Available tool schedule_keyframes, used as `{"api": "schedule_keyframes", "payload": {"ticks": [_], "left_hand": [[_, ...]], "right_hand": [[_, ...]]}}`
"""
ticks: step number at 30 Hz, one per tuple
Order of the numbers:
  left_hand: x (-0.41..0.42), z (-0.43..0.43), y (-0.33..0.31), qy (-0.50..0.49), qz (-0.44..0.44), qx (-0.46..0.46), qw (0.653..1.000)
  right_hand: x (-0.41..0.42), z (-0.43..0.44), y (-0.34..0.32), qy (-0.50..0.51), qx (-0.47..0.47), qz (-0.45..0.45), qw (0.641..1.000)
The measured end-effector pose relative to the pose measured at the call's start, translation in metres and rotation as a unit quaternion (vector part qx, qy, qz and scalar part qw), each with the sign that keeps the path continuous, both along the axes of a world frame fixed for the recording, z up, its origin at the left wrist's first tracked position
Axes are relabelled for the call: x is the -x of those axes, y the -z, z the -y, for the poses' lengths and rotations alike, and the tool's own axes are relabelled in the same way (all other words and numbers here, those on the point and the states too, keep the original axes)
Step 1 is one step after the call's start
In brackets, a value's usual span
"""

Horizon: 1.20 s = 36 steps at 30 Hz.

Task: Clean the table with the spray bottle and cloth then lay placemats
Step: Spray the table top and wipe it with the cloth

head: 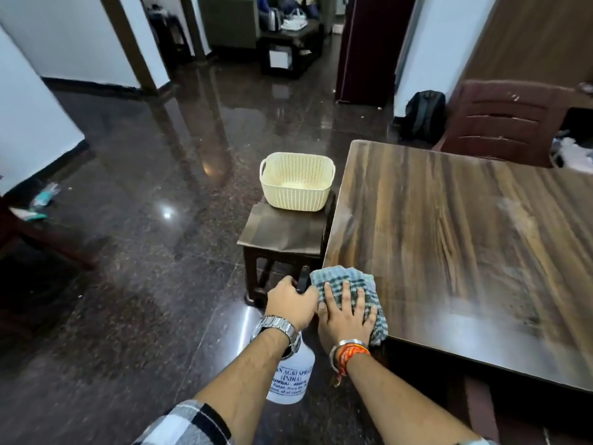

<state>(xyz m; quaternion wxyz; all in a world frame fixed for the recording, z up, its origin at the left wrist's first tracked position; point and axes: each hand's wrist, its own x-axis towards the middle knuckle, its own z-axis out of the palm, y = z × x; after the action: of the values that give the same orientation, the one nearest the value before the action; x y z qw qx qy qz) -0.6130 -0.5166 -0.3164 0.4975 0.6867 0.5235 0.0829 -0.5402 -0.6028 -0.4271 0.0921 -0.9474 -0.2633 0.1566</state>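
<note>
1. The left grip [290, 305] is clamped on the black head of the bottle [288, 377]. The bottle hangs off the bench [449, 236], just beside its near left corner, with its white body below the wrist.
2. The right grip [345, 319] lies flat on the cloth [340, 277], fingers straight and spread. It presses the cloth rather than clutching it.
3. The checked cloth sits on the near left corner of the bench, bunched, with part of it hanging over the edge.
4. Pale, hazy patches show on the wood toward the right and near side. I judge these to be spray or wipe marks, so the spraying looks at least partly done.
5. Wiping looks to be the step in hand, at the corner. How much of the top is already wiped I cannot tell.
6. No placemats lie on the bench, so that whole part of the task is left.
7. A basket [296, 184] stands on a stool [253, 252] beside the left edge of the bench. A flat brown sheet lies under it and may be a placemat, but that is a guess.
8. What remains, by my reading: finish wiping, set down the bottle and cloth, then lay the mats.
</note>
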Motion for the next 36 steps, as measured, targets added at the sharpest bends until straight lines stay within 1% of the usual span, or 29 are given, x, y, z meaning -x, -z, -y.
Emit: {"api": "schedule_keyframes", "payload": {"ticks": [6, 10, 13, 20, 23, 25, 26, 28, 29, 32, 34, 36], "left_hand": [[-0.014, -0.051, -0.006, 0.054, 0.001, 0.005, 0.999], [-0.024, -0.089, -0.007, 0.08, -0.004, 0.009, 0.997], [-0.036, -0.122, -0.005, 0.081, -0.004, 0.01, 0.997], [-0.081, -0.219, -0.007, 0.085, -0.007, -0.016, 0.996], [-0.109, -0.264, -0.011, 0.088, -0.014, -0.033, 0.996], [-0.126, -0.292, -0.009, 0.082, 0.005, -0.04, 0.996], [-0.134, -0.305, -0.007, 0.084, 0.013, -0.046, 0.995], [-0.147, -0.323, -0.006, 0.084, 0.019, -0.056, 0.995], [-0.154, -0.33, -0.007, 0.079, 0.027, -0.059, 0.995], [-0.18, -0.354, -0.013, 0.099, 0.048, -0.076, 0.991], [-0.202, -0.374, -0.014, 0.127, 0.059, -0.091, 0.986], [-0.222, -0.392, -0.012, 0.146, 0.066, -0.108, 0.981]], "right_hand": [[-0.01, -0.032, -0.002, 0.07, 0.007, -0.026, 0.997], [-0.035, -0.066, -0.002, 0.058, 0.008, -0.007, 0.998], [-0.065, -0.092, -0.001, 0.049, 0.014, 0.009, 0.999], [-0.152, -0.159, 0.007, 0.087, 0.017, 0.042, 0.995], [-0.204, -0.192, 0.001, 0.085, 0.018, 0.03, 0.996], [-0.234, -0.216, -0.002, 0.09, -0.032, -0.007, 0.995], [-0.249, -0.227, -0.007, 0.109, -0.09, -0.043, 0.989], [-0.269, -0.245, -0.023, 0.165, -0.221, -0.078, 0.958], [-0.275, -0.254, -0.03, 0.182, -0.269, -0.079, 0.943], [-0.286, -0.283, -0.06, 0.147, -0.332, -0.056, 0.93], [-0.297, -0.303, -0.073, 0.16, -0.352, -0.055, 0.921], [-0.306, -0.323, -0.074, 0.165, -0.335, -0.055, 0.926]]}}
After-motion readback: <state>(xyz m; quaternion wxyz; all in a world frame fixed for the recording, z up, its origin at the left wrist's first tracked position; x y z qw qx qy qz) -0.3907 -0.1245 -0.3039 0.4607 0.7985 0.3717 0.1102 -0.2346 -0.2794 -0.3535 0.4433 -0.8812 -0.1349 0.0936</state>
